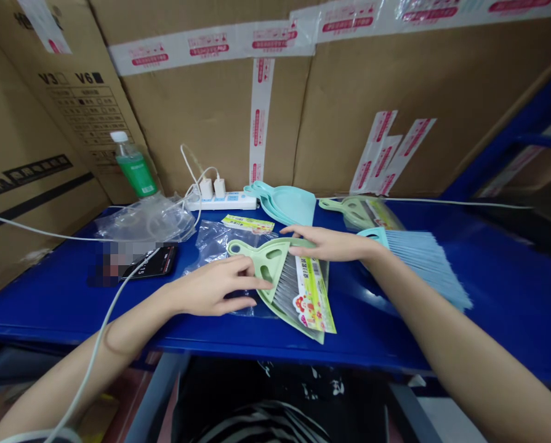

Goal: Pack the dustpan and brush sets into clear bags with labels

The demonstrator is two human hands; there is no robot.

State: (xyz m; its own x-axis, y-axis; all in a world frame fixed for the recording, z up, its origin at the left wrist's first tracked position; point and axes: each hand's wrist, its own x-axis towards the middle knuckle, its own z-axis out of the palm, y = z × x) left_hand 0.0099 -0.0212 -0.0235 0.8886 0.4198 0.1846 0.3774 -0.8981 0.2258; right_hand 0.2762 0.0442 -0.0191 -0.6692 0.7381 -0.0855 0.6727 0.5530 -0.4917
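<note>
A green dustpan (313, 335) lies on the blue table in front of me, with a matching green hand brush (275, 252) nested in it. The brush has grey bristles, and a yellow-green and white printed label (313, 301) lies across them. My left hand (222, 286) rests at the left side of the set, fingers apart, the index finger touching the brush head. My right hand (324, 243) lies over the set's far right edge, its fingers stretched out. Clear plastic wrapping (215, 240) and another label strip (247, 224) lie just behind my left hand.
Blue dustpans (293, 205) and a packed green set (361, 212) lie at the back. A blue brush (427, 261) is beneath my right forearm. Left are a phone (157, 263), crumpled plastic (148, 220), a bottle (136, 172), a power strip (238, 201) and a cable (97, 351).
</note>
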